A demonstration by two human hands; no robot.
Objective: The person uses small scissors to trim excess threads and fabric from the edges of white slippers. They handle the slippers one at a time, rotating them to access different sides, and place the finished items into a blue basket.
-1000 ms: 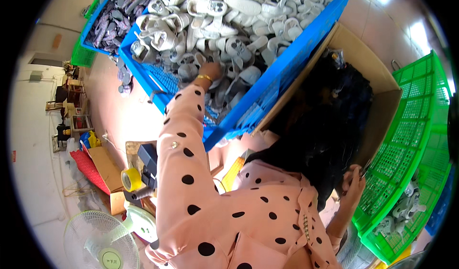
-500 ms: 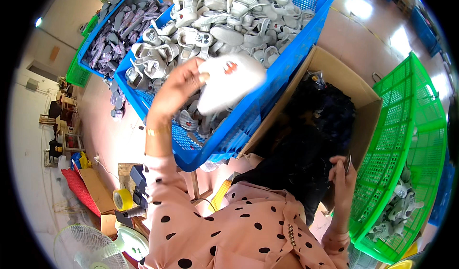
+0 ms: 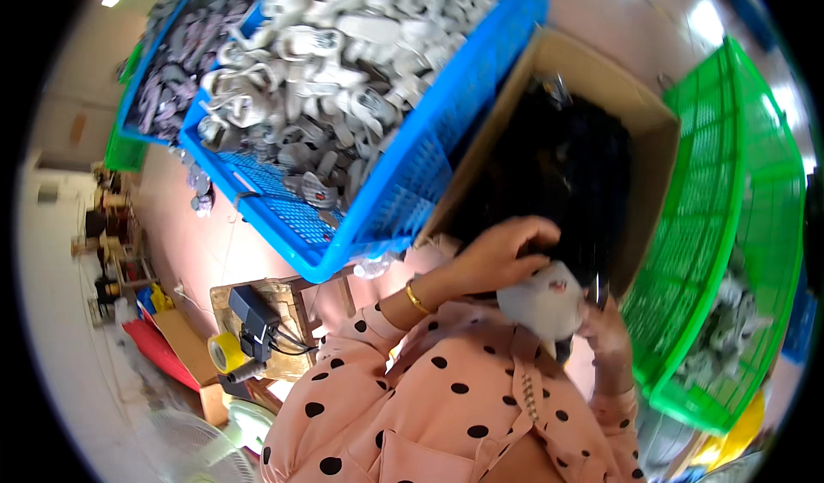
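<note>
In front of my waist is a small white shoe (image 3: 542,301) with a reddish motif, blurred by motion. My left hand (image 3: 506,256) has its thumb and fingers closed at the shoe's upper edge. At its other side is my right hand (image 3: 604,335), fingers bent close to the shoe and around a thin metal tool (image 3: 597,287) whose kind I cannot make out. Beyond my left arm, a blue plastic crate (image 3: 403,196) holds a heap of similar white and grey shoes (image 3: 319,75).
Just beyond my hands stands a cardboard box (image 3: 657,131) with dark material inside. A green crate (image 3: 687,251) with some pale shoes is at the right. Farther left is another crate of purplish-grey shoes (image 3: 176,80). A wooden stool (image 3: 287,311), yellow tape roll (image 3: 226,352) and fan (image 3: 193,444) are lower left.
My left hand has brought the white shoe from over the blue crate down and right to my right hand. The view has shifted, and my right hand now meets the shoe.
</note>
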